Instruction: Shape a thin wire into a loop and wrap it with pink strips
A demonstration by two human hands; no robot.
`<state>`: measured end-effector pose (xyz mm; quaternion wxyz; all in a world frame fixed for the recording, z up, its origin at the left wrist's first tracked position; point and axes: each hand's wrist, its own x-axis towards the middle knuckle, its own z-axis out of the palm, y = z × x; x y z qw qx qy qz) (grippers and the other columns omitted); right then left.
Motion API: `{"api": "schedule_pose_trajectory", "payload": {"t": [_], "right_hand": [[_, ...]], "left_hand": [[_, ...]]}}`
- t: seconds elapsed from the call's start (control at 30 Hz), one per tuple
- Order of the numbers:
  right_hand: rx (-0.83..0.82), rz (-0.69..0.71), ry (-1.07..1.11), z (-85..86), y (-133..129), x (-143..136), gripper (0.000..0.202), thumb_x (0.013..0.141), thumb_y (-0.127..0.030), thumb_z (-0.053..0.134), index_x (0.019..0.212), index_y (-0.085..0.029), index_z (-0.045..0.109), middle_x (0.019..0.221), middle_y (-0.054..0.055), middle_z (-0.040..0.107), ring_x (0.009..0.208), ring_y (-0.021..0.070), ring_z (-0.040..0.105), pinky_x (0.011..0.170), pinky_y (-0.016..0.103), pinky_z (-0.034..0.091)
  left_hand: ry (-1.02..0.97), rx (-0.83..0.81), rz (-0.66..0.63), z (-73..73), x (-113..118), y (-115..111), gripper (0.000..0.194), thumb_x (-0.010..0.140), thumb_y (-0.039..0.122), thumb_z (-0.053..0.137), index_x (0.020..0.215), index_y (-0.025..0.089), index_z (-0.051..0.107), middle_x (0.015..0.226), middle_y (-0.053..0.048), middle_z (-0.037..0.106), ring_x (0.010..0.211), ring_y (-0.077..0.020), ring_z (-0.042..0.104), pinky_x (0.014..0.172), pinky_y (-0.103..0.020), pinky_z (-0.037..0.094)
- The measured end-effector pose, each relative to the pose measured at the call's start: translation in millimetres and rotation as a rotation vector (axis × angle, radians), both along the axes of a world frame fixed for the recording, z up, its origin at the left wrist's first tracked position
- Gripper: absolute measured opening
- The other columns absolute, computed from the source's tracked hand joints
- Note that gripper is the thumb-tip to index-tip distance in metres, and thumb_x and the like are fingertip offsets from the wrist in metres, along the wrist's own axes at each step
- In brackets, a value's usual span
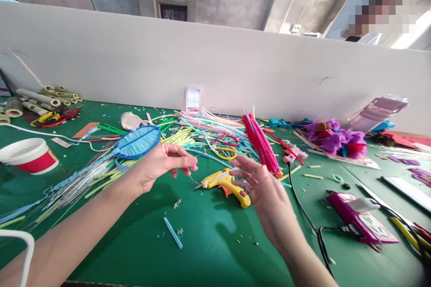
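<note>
My left hand (171,161) is raised over the table with thumb and fingers pinched together. A thin pale strand (192,178) curves below its fingertips; whether it is wire or thread I cannot tell. Opposite it, my right hand (261,184) hovers with fingers apart and nothing visible in them. Between and just beyond the hands lies a yellow glue gun (218,179) with an orange trigger, its handle close to my right fingers. Behind my left wrist lies a blue leaf-shaped piece (139,141) on a wrapped stem. A short light-blue stick (173,233) rests on the table nearer me.
Pipe cleaners in a red bundle (259,141) and loose pastel heaps (208,123) cover the middle back. A paper cup (30,154) and bamboo pieces (50,98) stand left. On the right are a purple power strip (365,219) with black cables, purple flowers (336,136) and a pink bottle (379,114).
</note>
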<state>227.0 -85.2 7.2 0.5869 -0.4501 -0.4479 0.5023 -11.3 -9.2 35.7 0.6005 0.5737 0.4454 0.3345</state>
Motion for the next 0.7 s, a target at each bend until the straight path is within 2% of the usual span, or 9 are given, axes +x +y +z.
{"api": "schedule_pose_trajectory", "payload": {"t": [0.1, 0.17, 0.3, 0.43, 0.7], "right_hand": [[-0.061, 0.104, -0.028, -13.2, -3, -27, 0.055, 0.075, -0.050, 0.079, 0.119, -0.021, 0.066, 0.115, 0.011, 0.071, 0.100, 0.0231, 0.068, 0.085, 0.036, 0.056], [-0.095, 0.167, 0.009, -16.4, 0, -47, 0.051, 0.073, -0.046, 0.081, 0.113, -0.019, 0.067, 0.106, 0.010, 0.073, 0.095, 0.0226, 0.069, 0.082, 0.035, 0.056], [-0.098, 0.156, 0.135, -14.3, 8, -72, 0.038, 0.074, -0.046, 0.080, 0.095, -0.016, 0.070, 0.089, 0.008, 0.076, 0.080, 0.0196, 0.071, 0.074, 0.032, 0.056], [-0.084, 0.119, 0.181, -14.3, 11, -76, 0.033, 0.075, -0.047, 0.079, 0.085, -0.016, 0.071, 0.080, 0.007, 0.076, 0.073, 0.0186, 0.071, 0.071, 0.031, 0.056], [-0.032, 0.044, 0.171, -16.7, 14, -73, 0.030, 0.080, -0.047, 0.075, 0.080, -0.017, 0.071, 0.073, 0.005, 0.074, 0.065, 0.0155, 0.067, 0.064, 0.028, 0.053]], "left_hand": [[-0.058, -0.004, 0.028, 10.9, 6, 1, 0.025, 0.067, 0.039, 0.086, 0.069, 0.018, 0.072, 0.076, -0.004, 0.077, 0.066, -0.0133, 0.065, 0.050, -0.021, 0.038], [-0.075, -0.001, 0.013, 13.9, 11, 2, 0.024, 0.067, 0.037, 0.086, 0.070, 0.018, 0.072, 0.076, -0.004, 0.077, 0.067, -0.0137, 0.065, 0.050, -0.021, 0.037], [-0.104, 0.006, -0.013, 9.4, 19, 2, 0.023, 0.068, 0.036, 0.085, 0.072, 0.017, 0.073, 0.076, -0.005, 0.076, 0.067, -0.0141, 0.065, 0.049, -0.021, 0.038], [-0.120, 0.012, 0.000, 3.4, 24, 1, 0.022, 0.068, 0.036, 0.086, 0.072, 0.017, 0.074, 0.075, -0.005, 0.076, 0.062, -0.0131, 0.062, 0.050, -0.022, 0.039], [-0.174, 0.021, 0.006, -0.2, 29, 1, 0.022, 0.066, 0.035, 0.087, 0.071, 0.017, 0.074, 0.078, -0.005, 0.076, 0.062, -0.0108, 0.059, 0.048, -0.020, 0.039]]}}
